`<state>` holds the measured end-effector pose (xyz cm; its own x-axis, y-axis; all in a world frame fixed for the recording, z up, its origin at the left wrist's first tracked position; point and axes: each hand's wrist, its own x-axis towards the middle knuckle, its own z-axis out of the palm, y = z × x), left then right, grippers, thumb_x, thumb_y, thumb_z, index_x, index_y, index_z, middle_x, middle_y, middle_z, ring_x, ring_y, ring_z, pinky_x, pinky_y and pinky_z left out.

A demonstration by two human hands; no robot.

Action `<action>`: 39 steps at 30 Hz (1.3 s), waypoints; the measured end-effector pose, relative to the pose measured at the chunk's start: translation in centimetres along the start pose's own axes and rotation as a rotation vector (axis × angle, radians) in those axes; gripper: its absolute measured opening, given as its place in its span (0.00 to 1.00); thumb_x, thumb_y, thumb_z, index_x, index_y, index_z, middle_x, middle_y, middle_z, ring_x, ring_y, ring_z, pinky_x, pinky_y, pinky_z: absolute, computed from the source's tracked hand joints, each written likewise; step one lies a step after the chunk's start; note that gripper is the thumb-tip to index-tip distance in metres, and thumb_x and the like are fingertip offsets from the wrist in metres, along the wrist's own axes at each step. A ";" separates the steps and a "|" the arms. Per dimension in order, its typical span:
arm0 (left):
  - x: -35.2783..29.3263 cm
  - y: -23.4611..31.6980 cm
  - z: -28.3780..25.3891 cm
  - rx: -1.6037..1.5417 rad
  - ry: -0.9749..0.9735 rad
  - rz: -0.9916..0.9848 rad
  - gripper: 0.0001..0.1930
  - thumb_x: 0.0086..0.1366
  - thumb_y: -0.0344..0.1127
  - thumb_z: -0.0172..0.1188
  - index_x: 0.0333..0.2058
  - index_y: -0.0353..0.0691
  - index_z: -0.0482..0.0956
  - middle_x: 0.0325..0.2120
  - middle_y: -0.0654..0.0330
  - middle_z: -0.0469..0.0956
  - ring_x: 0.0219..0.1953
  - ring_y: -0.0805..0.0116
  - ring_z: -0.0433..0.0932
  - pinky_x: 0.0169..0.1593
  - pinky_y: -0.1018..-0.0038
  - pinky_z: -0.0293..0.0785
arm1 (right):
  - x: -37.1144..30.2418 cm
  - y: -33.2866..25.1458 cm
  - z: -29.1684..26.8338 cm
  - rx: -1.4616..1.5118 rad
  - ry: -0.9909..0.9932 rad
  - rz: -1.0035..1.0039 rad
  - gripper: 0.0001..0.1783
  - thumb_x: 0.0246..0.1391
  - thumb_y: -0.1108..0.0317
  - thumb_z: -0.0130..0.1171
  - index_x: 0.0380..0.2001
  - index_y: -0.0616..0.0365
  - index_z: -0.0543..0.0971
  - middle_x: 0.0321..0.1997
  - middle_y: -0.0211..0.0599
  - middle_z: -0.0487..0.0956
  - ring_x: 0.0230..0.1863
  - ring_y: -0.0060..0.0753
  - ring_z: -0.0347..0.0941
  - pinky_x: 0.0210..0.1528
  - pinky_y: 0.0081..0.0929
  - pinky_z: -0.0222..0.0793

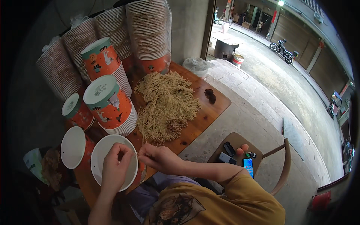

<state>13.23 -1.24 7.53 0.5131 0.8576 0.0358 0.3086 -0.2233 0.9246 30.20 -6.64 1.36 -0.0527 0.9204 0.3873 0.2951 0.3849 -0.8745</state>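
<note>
My left hand (118, 165) is over the mouth of a white-lined paper bucket (96, 161) at the near edge of the table, its thumb and fingers pinched together. Close beside it, my right hand (161, 158) is pinched at the bucket's right rim. A short bit of thin pale cord (137, 154) shows between the fingertips of both hands; the rest of it is hidden. Beyond my hands lies a large tangled heap of beige cords (168, 105). Left of the bucket, another open paper bucket (73, 147) lies tilted, with a small dark hole in its wall.
Upside-down stacks of orange and green paper buckets (112, 107) stand at the table's left, with plastic-wrapped stacks (149, 33) behind. A dark clump (210, 96) lies near the table's right corner. On a chair (217, 152) to the right are a lit phone (248, 167) and small items.
</note>
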 end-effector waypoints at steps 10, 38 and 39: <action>-3.9 0.9 1.8 0.634 -0.038 0.203 0.16 0.60 0.30 0.57 0.45 0.33 0.65 0.28 0.48 0.76 0.29 0.50 0.77 0.32 0.60 0.72 | -0.4 0.3 0.2 0.153 -0.079 0.091 0.07 0.58 0.68 0.55 0.34 0.60 0.71 0.26 0.33 0.75 0.27 0.21 0.72 0.32 0.23 0.68; -7.1 -2.1 0.9 0.893 0.134 0.579 0.18 0.54 0.31 0.62 0.45 0.45 0.77 0.26 0.60 0.68 0.28 0.62 0.72 0.31 0.67 0.69 | -2.6 -4.0 -0.4 0.005 -0.260 -0.057 0.09 0.58 0.61 0.56 0.33 0.56 0.74 0.23 0.38 0.75 0.25 0.39 0.74 0.29 0.30 0.68; -7.1 -2.1 0.7 0.891 0.130 0.565 0.18 0.53 0.31 0.62 0.46 0.45 0.78 0.26 0.60 0.68 0.28 0.62 0.72 0.31 0.67 0.69 | -2.5 -4.3 -0.6 0.003 -0.258 -0.058 0.09 0.58 0.61 0.56 0.33 0.56 0.74 0.23 0.38 0.75 0.25 0.39 0.74 0.29 0.30 0.68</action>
<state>9.53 -7.16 5.08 0.6919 0.5548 0.4621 0.5545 -0.8182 0.1520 29.62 -10.69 4.33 -0.3107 0.8838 0.3498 0.2815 0.4371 -0.8542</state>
